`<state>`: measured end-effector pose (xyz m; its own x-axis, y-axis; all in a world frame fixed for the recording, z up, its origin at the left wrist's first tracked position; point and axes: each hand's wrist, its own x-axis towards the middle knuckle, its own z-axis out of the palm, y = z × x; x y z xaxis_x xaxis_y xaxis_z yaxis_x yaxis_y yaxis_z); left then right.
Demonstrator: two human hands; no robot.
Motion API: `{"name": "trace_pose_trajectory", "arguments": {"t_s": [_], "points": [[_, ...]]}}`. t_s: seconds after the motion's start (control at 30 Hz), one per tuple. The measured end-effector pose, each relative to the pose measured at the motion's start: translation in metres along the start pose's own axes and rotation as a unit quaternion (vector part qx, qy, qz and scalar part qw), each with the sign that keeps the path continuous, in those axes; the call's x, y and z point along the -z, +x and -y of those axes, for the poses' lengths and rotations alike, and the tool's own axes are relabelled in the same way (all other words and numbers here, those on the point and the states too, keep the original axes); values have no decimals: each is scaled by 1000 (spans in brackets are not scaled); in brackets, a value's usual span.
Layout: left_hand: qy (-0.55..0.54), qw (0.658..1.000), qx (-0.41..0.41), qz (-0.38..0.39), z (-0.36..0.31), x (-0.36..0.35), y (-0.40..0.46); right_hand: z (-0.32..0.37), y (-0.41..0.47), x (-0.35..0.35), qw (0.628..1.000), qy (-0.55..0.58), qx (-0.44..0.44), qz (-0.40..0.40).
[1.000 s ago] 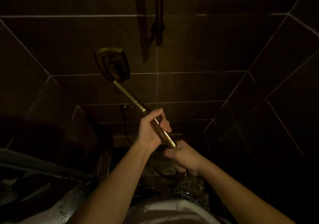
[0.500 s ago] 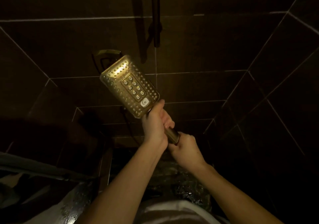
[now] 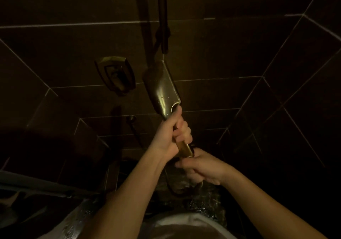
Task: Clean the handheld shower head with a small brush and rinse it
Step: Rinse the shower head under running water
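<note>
Head view, dim: a brass handheld shower head (image 3: 162,89) is held up at centre, its handle gripped by the left hand (image 3: 170,135). The right hand (image 3: 201,166) seems curled around the handle's base. No brush is seen; cleaning progress cannot be judged.

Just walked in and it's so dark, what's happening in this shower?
A person holds a gold handheld shower head up before the dark tiled wall. The left hand grips its handle, smooth back facing the camera. The right hand is curled at the handle's lower end, where the hose hangs. No brush is visible.
</note>
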<state>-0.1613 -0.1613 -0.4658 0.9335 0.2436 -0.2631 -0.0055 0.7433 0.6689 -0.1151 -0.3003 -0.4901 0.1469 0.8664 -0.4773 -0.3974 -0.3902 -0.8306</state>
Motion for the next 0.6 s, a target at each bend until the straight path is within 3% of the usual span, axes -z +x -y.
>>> {"name": "trace_pose_trajectory", "arguments": {"t_s": [0.1, 0.2, 0.37, 0.6], "points": [[-12, 997, -3, -74, 5, -2, 5, -10, 6, -4, 966, -155, 81, -192], [-77, 996, 0, -52, 6, -2, 2, -16, 12, -3, 946, -163, 102, -260], [-149, 988, 30, -13, 0, 2, 2, -6, 8, -2, 963, -88, 91, -236], [-80, 996, 3, -47, 6, 3, 6, -6, 7, 1, 981, -24, 78, -177]]}}
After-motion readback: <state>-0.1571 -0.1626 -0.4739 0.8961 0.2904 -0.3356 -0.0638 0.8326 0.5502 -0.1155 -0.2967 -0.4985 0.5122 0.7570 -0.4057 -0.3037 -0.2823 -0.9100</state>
